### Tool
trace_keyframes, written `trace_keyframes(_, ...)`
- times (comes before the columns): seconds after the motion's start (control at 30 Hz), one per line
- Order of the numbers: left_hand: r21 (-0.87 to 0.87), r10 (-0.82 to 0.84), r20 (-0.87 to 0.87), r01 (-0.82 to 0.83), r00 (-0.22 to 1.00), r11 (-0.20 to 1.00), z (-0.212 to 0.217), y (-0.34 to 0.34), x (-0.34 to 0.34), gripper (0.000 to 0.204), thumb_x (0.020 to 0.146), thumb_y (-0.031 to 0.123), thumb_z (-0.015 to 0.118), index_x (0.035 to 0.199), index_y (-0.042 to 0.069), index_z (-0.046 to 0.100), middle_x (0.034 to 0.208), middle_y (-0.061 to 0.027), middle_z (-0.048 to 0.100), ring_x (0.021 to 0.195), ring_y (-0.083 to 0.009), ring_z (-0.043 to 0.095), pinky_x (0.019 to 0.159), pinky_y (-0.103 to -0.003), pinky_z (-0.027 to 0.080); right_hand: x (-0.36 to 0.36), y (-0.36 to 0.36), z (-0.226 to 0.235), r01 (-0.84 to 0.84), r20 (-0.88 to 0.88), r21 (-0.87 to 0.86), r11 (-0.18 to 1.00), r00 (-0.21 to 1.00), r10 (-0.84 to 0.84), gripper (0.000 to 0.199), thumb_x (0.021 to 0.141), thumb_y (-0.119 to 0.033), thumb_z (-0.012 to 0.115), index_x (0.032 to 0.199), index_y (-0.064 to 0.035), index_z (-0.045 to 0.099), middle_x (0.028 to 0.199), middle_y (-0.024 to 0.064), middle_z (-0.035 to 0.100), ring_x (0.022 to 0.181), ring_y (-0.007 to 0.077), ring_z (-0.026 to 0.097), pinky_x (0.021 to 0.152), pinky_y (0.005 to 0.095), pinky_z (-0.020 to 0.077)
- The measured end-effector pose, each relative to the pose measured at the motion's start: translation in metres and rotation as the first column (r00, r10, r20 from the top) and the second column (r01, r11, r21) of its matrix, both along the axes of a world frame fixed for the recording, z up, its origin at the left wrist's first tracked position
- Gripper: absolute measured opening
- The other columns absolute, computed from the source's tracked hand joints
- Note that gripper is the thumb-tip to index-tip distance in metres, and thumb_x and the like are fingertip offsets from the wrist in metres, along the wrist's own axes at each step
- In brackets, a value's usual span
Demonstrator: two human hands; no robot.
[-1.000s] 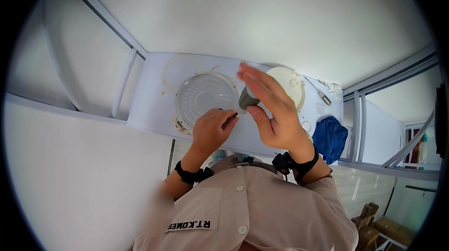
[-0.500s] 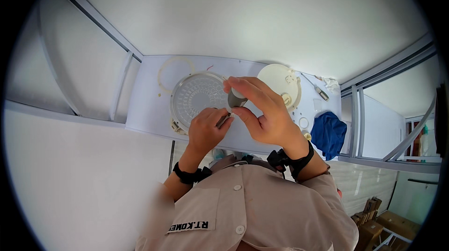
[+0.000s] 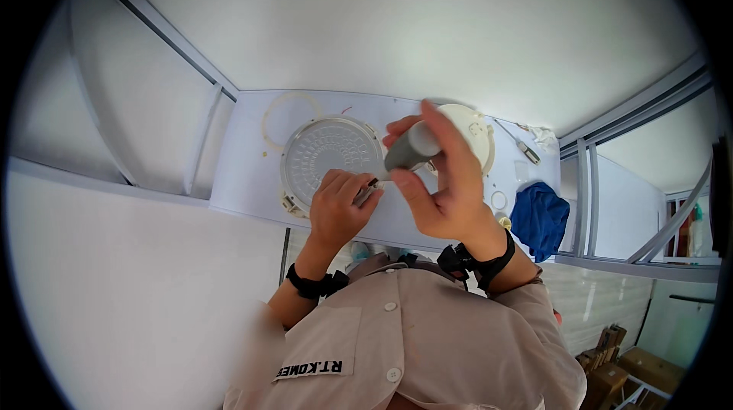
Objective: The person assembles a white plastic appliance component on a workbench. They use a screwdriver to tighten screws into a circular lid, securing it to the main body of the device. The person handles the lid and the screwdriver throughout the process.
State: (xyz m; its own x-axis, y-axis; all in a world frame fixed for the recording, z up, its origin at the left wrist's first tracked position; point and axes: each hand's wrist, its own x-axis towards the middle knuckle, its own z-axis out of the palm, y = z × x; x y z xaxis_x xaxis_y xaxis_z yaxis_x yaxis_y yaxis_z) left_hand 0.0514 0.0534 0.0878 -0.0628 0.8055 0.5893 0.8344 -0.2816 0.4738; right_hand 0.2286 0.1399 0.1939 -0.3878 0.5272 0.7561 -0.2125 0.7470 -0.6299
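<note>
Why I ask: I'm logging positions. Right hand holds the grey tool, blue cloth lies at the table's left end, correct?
Not quite: the head view shows the blue cloth at the right end of the table; the right hand does hold the grey tool.

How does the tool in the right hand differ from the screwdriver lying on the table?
The held tool is raised in the right hand; the screwdriver lies on the table. The held tool's shaft barely shows; the screwdriver's shaft shows clearly. Both have grey on the handle.
</note>
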Motion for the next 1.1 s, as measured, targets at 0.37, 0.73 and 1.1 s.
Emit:
trace_keyframes(0.37,-0.016,0.101,-0.119,-0.104,0.988,0.994,-0.001,-0.002,0.008,0.027,0.072,0.02,0.092,0.094,0.015,0.076,0.086,0.0021,0.069,0.078,-0.0223,0.066,0.07,-0.039,0.051,0.015,0.029,-0.058,0.061,0.51,-0.125,0.99,0.86,0.012,0.051,0.078,0.001,0.069,0.128,-0.0106,0.069,0.124,0.0071,0.069,0.073,0.0244,0.07,0.065,0.0336,0.0557)
trace_keyframes(0.73,0.073,0.074,-0.227,-0.058,0.971,0.996,-0.005,-0.005,0.004,0.014,0.078,0.024,0.089,0.088,0.018,0.081,0.082,0.0063,0.068,0.077,-0.0166,0.066,0.081,-0.039,0.045,0.007,0.03,-0.098,-0.042,0.71,0.124,0.991,0.702,-0.059,0.036,0.076,-0.004,0.074,0.111,-0.0121,0.072,0.13,-0.0006,0.066,0.084,0.0278,0.073,0.068,0.0426,0.0575)
trace_keyframes(1.1,0.026,-0.183,-0.261,0.197,0.948,0.98,0.002,-0.02,-0.021,0.02,0.073,0.027,0.092,0.091,0.025,0.083,0.086,0.0111,0.066,0.093,-0.0157,0.062,0.09,-0.042,0.045,0.032,0.011,-0.095,-0.055,0.655,-0.154,0.986,0.742,0.144,0.033,0.079,-0.003,0.076,0.111,-0.0118,0.071,0.122,0.0025,0.071,0.081,0.029,0.072,0.071,0.0386,0.0582)
